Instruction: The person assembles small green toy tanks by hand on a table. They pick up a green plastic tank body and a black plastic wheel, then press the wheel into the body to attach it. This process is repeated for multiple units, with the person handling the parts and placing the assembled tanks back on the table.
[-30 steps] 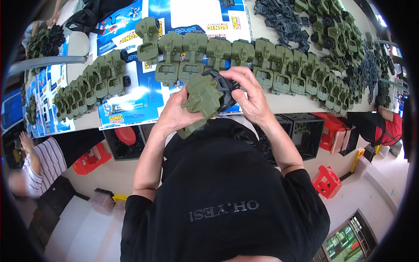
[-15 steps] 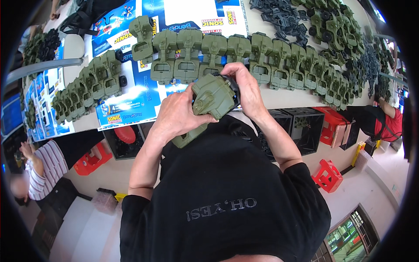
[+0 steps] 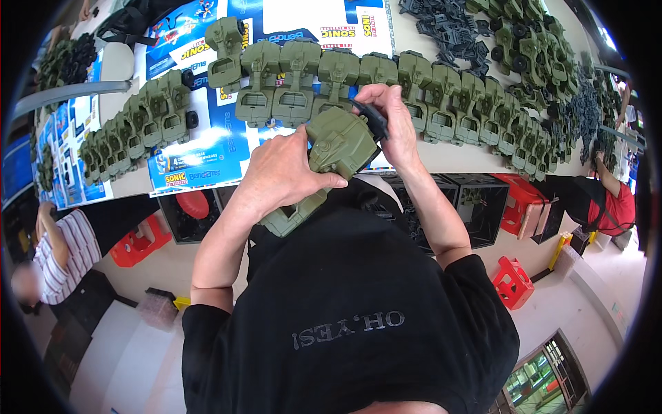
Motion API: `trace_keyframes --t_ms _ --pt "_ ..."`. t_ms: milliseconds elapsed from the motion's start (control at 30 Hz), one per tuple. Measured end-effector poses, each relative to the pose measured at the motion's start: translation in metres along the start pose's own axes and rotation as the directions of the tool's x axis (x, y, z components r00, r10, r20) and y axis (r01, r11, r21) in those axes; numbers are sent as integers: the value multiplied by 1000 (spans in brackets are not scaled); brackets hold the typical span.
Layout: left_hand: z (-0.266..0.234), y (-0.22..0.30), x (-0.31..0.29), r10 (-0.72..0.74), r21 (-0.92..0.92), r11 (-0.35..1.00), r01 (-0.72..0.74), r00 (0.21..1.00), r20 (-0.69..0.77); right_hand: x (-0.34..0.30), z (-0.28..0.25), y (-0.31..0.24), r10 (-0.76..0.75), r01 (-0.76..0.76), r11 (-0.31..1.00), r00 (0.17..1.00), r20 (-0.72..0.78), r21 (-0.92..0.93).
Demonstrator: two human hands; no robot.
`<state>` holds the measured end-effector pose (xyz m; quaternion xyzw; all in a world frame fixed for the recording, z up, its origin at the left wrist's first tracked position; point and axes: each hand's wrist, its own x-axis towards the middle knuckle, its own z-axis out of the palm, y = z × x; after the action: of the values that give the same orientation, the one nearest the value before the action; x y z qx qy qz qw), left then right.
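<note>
Close to my chest, at the table's near edge, I hold a green plastic toy vehicle body [image 3: 338, 145] tilted between my hands. My left hand [image 3: 286, 169] is closed around its left side, with the thumb across its lower face. A second boxy section [image 3: 295, 214] of the same green toy shows below that thumb. My right hand [image 3: 393, 127] pinches a dark grey plastic part [image 3: 372, 121] against the body's right end. Where the dark part meets the body is partly hidden by my fingers. Just beyond stands a row of like green toy vehicles [image 3: 296, 83].
More green toys [image 3: 141, 124] line the left. Dark grey parts [image 3: 452, 34] heap at the back, beside piled green vehicles [image 3: 524, 41]. Blue printed sheets [image 3: 200, 162] cover part of the table. Black crates [image 3: 476, 207] and a red stool [image 3: 514, 283] are below. Other people stand at both sides.
My right hand has shifted slightly up and right, and the dark grey part now stands out more from the green body. My left hand keeps its hold.
</note>
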<state>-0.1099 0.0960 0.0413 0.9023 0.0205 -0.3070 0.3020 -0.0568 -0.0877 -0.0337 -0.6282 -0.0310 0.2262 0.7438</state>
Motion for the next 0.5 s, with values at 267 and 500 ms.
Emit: trace_keyframes --t_ms 267,500 --pt "6 -2 -4 5 -56 998 -4 1000 27 4 -3 13 -40 64 990 982 186 -126" --pt "-4 5 -10 -58 25 998 55 984 170 0 2 -3 263 -354 930 827 497 97"
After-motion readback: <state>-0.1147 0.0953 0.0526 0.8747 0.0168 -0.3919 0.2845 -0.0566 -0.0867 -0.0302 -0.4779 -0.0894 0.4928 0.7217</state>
